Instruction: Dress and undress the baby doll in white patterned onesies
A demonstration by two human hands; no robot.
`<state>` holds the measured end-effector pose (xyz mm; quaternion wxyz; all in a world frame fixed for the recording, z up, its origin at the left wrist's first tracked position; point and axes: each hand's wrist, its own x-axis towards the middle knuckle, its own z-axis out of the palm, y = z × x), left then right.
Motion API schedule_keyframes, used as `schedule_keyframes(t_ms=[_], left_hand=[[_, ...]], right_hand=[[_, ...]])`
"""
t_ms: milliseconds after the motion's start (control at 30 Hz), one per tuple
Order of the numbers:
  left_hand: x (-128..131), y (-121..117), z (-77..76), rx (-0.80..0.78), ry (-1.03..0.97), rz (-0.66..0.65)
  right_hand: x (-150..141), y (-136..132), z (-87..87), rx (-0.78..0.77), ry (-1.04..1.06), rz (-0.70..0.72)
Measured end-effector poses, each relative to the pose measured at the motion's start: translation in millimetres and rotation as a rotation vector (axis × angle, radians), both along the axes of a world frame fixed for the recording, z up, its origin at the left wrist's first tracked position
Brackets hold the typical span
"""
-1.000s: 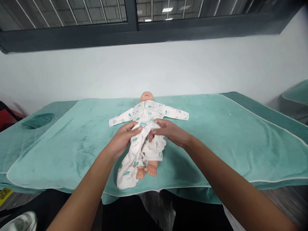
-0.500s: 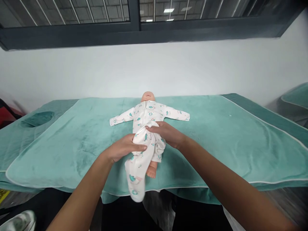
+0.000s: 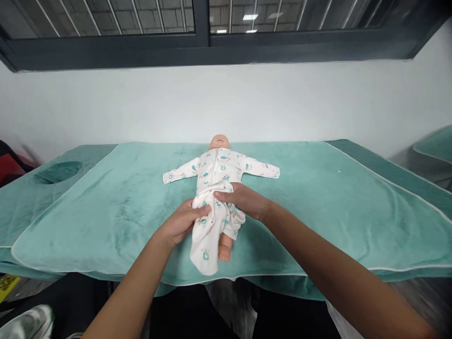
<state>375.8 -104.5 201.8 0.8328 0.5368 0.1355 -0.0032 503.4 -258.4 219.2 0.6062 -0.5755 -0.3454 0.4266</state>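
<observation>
A baby doll (image 3: 219,141) lies on its back on a green bed cover, its arms spread wide. It wears a white baby suit (image 3: 222,165) with small teal prints. My left hand (image 3: 183,220) is closed on the suit's left-hand leg, thumb on top. That trouser leg (image 3: 205,254) hangs down toward the near edge and hides the foot on that side. My right hand (image 3: 243,198) pinches the cloth at the doll's waist. The other bare foot (image 3: 225,249) sticks out below a bunched trouser leg (image 3: 233,226).
The green cover (image 3: 300,221) with white piping lies over a bed, which has a round hole (image 3: 58,173) at the left. Behind it rise a white wall (image 3: 141,103) and a dark window frame (image 3: 106,54). A red and black item (image 3: 12,167) sits at the far left.
The loose trouser leg has moved over the left-hand foot, which showed a second ago. My left hand slid lower on the cloth, then slightly up. My right hand stays near the waist.
</observation>
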Motion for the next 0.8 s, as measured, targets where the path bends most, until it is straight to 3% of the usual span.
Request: schedule_keyframes(t_ms=[133,200,333,400,500,567,633,733,800], left_hand=[[10,-7,4.8,-0.173,-0.114,0.183],[11,-9,7.7,-0.163,-0.056,0.167],[0,-3,6.6,0.0,0.036,0.015],[-4,-1,5.0,0.032,0.025,-0.055],[-2,-6,3.9,-0.053,-0.022,0.107],[1,-11,3.2,-0.126,-0.004,0.195],[4,-15,1.9,-0.17,0.044,0.203],[0,-16,-0.4,-0.105,0.056,0.242],[-6,-15,-1.0,0.008,0.027,0.198]], right_hand=[[-6,4,0.9,-0.161,-0.161,0.118],[-8,5,2.8,-0.17,-0.144,0.173],[-6,6,0.3,0.05,0.11,0.046],[-6,6,-2.0,0.082,0.148,0.007],[-7,6,-0.3,-0.016,0.015,0.015],[-9,6,3.8,-0.104,-0.1,0.132],[-10,6,6.5,-0.147,-0.129,0.238],[-9,8,2.8,-0.025,0.012,0.169],[-8,9,-3.0,0.096,0.119,0.087]])
